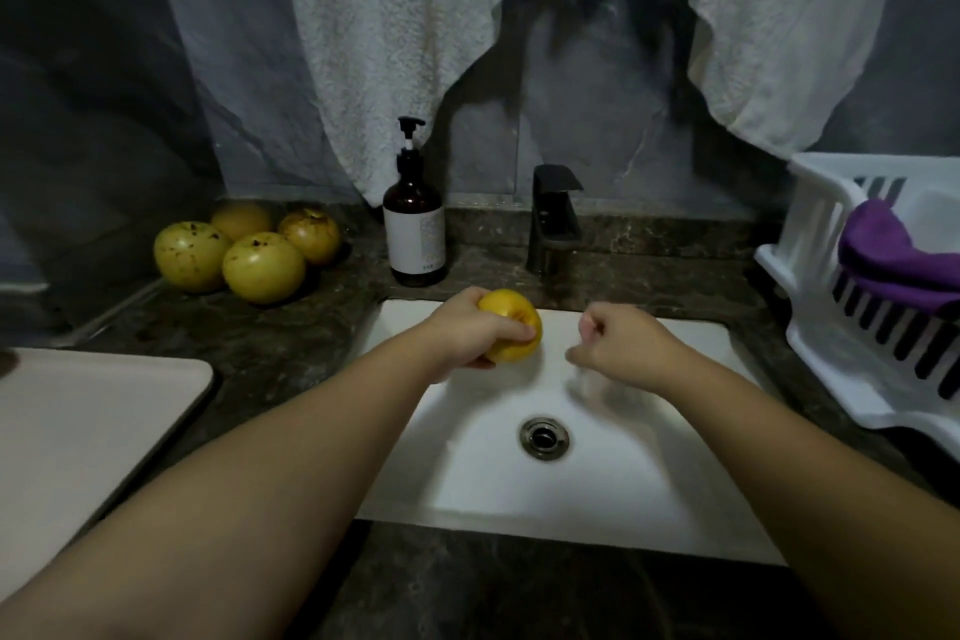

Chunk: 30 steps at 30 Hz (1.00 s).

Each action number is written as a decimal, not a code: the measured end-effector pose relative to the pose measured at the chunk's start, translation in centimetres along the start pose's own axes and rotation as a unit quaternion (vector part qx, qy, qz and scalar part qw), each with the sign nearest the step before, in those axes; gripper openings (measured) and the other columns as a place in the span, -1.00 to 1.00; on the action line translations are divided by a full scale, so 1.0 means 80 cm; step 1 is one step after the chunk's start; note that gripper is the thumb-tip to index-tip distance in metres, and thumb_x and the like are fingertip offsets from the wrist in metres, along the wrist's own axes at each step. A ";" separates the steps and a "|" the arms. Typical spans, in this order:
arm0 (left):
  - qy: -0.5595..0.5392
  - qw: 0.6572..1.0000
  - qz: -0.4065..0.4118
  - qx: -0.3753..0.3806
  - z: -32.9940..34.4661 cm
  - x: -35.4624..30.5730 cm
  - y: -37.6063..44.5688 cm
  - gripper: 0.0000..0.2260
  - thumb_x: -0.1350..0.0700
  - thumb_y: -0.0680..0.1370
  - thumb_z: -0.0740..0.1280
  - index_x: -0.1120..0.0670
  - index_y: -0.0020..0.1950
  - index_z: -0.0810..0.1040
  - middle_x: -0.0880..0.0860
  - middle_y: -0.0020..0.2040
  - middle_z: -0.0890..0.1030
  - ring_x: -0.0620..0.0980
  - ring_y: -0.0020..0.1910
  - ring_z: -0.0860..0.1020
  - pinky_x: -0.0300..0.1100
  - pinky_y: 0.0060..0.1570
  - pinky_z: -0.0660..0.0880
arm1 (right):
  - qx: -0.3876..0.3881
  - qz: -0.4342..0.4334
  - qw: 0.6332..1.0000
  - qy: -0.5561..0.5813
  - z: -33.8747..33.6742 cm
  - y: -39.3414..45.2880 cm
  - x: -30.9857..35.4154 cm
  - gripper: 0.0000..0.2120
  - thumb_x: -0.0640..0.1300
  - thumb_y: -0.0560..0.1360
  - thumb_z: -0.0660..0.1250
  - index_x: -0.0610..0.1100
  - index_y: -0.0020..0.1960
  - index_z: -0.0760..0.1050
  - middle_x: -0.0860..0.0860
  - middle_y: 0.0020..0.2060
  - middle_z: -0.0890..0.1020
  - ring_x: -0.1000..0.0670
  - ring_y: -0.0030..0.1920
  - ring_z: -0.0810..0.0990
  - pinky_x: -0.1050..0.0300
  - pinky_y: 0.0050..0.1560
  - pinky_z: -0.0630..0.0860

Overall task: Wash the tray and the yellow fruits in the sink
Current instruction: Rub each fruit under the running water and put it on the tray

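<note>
Taking the white sink (pixel 675 489) as my landmark and going left to right: far to its left, on the dark stone counter (pixel 270 353), lies the pale tray (pixel 78 431), flat and bare on top. Behind the sink's left corner, against the wall, four spotted yellow fruits (pixel 244 247) sit huddled together, touching one another. Just behind the sink's back rim stands a brown pump bottle (pixel 414 229). Over the back of the basin my left hand (pixel 467 335) grips a fifth yellow fruit (pixel 511 330), fingers and thumb curled round it. The black faucet (pixel 553 218) stands behind the rim, slightly right of that fruit. Near the fruit but apart from it, my right hand (pixel 623 343) hangs over the basin, blurred, fingers curled into a loose fist with nothing in them. The drain (pixel 544 436) sits below and between my hands. Right of the sink rests a white dish rack (pixel 821 327) with a purple cloth (pixel 893 255) inside.
</note>
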<state>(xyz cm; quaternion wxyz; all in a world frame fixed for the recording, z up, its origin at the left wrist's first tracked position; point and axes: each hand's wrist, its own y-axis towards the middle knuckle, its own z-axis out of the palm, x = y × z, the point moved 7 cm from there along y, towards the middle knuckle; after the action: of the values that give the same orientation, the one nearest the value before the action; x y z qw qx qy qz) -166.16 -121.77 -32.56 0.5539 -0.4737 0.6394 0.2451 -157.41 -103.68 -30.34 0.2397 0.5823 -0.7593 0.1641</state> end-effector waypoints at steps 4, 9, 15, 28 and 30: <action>0.021 0.999 -0.017 -0.040 -0.050 0.007 -0.028 -0.35 -0.04 0.36 0.64 -0.11 0.36 0.43 0.02 0.20 0.53 0.07 0.12 0.58 -0.04 -0.09 0.67 | 0.148 -0.009 0.988 -0.051 0.020 -0.004 0.032 -0.77 -0.17 0.41 0.49 0.07 0.00 0.59 0.15 -0.06 0.57 -0.01 -0.07 0.63 0.14 -0.20 0.64; -0.060 0.994 -0.033 -0.090 -0.100 0.012 -0.055 -0.38 -0.05 0.43 0.60 -0.08 0.35 0.33 0.05 0.21 0.47 0.11 0.14 0.56 0.06 -0.01 0.69 | 0.137 -0.072 0.980 -0.127 0.016 -0.003 0.113 -0.86 -0.14 0.45 0.49 -0.01 -0.07 0.54 0.01 -0.08 0.60 -0.04 -0.13 0.64 0.18 -0.34 0.54; -0.194 0.973 -0.001 -0.122 -0.125 -0.005 -0.066 -0.53 -0.19 0.54 0.46 0.05 0.31 0.47 0.19 0.15 0.59 0.10 -0.26 0.67 -0.11 -0.35 0.61 | 0.201 -0.087 0.975 -0.046 0.036 -0.008 0.175 -0.47 -0.21 0.50 0.45 0.04 0.43 0.45 0.02 0.21 0.55 -0.04 0.07 0.64 0.00 -0.01 0.69; -0.347 0.923 0.030 -0.161 -0.130 -0.022 -0.034 -0.45 -0.40 0.27 0.40 -0.11 0.12 0.57 0.21 -0.06 0.67 0.05 -0.46 0.61 -0.26 -0.51 0.39 | 0.121 0.093 0.891 0.428 -0.037 0.121 0.265 -0.45 0.25 0.66 0.10 -0.24 -0.01 0.51 -0.16 -0.24 0.62 0.00 -0.53 0.63 0.27 -0.61 0.46; -0.351 0.922 0.031 -0.161 -0.128 -0.024 -0.026 -0.47 -0.40 0.30 0.40 -0.10 0.12 0.56 0.20 -0.07 0.68 0.03 -0.46 0.62 -0.28 -0.52 0.38 | 0.130 0.099 0.886 0.433 -0.036 0.132 0.272 -0.42 0.27 0.65 0.10 -0.25 -0.05 0.51 -0.13 -0.40 0.63 0.01 -0.54 0.62 0.27 -0.59 0.49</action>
<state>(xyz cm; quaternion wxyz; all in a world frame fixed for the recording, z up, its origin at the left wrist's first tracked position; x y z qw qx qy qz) -169.34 -130.61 -27.58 0.6512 -0.4200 0.3703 0.5122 -171.60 -116.86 -15.50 0.4495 0.4012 -0.6053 0.5202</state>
